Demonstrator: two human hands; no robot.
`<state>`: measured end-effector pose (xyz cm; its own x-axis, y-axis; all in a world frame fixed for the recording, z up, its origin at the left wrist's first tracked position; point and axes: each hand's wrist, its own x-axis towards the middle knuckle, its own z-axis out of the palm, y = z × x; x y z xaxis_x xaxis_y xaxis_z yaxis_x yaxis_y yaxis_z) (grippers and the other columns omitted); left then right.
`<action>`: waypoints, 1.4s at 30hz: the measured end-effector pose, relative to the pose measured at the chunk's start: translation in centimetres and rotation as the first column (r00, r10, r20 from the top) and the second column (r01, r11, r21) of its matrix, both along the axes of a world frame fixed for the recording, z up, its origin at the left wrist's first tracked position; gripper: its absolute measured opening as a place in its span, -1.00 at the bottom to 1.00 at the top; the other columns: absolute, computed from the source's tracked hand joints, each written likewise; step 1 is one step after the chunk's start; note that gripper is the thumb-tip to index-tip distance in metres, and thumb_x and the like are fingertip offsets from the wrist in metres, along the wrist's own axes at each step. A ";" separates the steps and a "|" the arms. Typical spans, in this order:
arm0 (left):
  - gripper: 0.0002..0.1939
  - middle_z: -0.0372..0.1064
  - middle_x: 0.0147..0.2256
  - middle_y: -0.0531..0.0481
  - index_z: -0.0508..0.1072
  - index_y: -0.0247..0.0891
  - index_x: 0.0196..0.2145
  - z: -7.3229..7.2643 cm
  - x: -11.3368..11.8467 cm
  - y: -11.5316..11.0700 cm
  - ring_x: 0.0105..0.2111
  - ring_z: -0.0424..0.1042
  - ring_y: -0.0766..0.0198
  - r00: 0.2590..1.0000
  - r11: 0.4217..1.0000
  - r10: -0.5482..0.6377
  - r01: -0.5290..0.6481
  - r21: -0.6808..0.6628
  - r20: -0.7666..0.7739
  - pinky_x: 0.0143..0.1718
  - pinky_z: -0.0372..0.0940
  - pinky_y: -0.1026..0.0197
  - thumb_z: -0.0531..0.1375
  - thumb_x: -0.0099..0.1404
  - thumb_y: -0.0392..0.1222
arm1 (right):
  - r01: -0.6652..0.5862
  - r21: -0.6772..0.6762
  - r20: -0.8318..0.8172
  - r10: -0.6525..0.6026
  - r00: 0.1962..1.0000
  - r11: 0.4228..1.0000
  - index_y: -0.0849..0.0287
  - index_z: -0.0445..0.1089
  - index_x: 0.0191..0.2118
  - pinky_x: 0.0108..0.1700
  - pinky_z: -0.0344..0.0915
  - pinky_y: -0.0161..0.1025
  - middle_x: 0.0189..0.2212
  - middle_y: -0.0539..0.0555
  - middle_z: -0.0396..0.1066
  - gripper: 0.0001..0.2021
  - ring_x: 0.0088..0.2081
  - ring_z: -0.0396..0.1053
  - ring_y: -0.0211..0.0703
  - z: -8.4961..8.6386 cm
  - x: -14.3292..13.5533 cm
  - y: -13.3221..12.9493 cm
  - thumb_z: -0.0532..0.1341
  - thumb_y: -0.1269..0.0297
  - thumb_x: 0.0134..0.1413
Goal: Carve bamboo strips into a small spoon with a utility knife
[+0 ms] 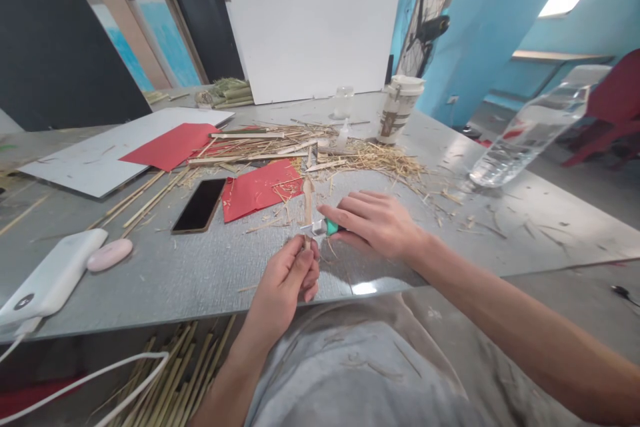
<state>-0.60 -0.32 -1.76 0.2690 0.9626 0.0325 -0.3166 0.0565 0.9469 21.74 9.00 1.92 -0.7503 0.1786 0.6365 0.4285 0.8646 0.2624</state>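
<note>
Near the table's front edge, my left hand (285,277) pinches the lower end of a flat, pale straw strip (307,201), which points away from me. Fingers wrapped round a green-handled utility knife (329,227), my right hand (375,223) comes in from the right. The knife's blade end lies across the strip, just above my left fingertips. Whether the blade bites into the strip is too small to tell. Beyond my hands, a red paper sheet (263,188) carries bits of straw, and a heap of straw pieces (385,159) spreads over the grey table (200,280).
To the left are a phone (199,205), a white power bank (55,273) with a cable, and a pink oval case (110,255). A lidded paper cup (399,110) and a tilted-looking water bottle (537,127) stand right. Long stalks (175,373) lie below the table edge.
</note>
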 end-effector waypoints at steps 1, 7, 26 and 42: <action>-0.66 0.04 -0.49 0.22 0.39 -0.21 -0.22 0.0 0.0 0.0 -0.53 -0.04 0.39 1.000 1.000 -0.003 0.003 0.006 0.001 -0.55 0.13 0.38 0.23 0.56 0.11 | 0.013 0.022 0.001 -0.014 1.000 1.000 0.30 0.46 0.19 -0.27 0.27 -0.15 -0.35 0.04 0.47 -0.59 -0.35 0.36 -0.12 0.0 0.0 0.0 0.05 0.08 0.63; -0.65 -0.02 -0.51 0.24 0.38 -0.20 -0.24 0.0 -0.2 -0.2 -0.54 -0.09 0.39 1.000 1.000 -0.007 0.007 0.030 0.002 -0.55 0.09 0.38 0.21 0.58 0.12 | 0.067 0.099 -0.010 -0.066 0.998 0.993 0.27 0.45 0.21 -0.29 0.24 -0.14 -0.34 0.04 0.51 -0.60 -0.35 0.38 -0.13 -0.1 -0.1 -0.1 0.08 0.08 0.62; -0.65 -0.07 -0.55 0.29 0.36 -0.20 -0.22 0.6 0.1 0.1 -0.59 -0.18 0.44 0.988 0.998 0.018 -0.009 -0.061 0.150 -0.56 0.01 0.36 0.28 0.53 0.12 | -0.082 -0.127 -0.012 0.081 0.997 0.989 0.33 0.46 0.18 -0.27 0.27 -0.15 -0.34 0.08 0.46 -0.58 -0.34 0.37 -0.11 -0.3 -0.7 -0.4 0.05 0.08 0.62; -0.70 -0.16 -0.53 0.29 0.39 -0.22 -0.22 1.8 -0.5 -1.2 -0.58 -0.23 0.43 0.971 0.993 -0.069 0.088 -0.073 0.228 -0.55 -0.05 0.37 0.25 0.57 0.05 | -0.017 0.063 -0.106 0.024 0.994 0.998 0.25 0.40 0.21 -0.29 0.24 -0.14 -0.32 0.07 0.54 -0.61 -0.37 0.37 -0.13 0.4 -0.5 -0.4 0.05 0.06 0.63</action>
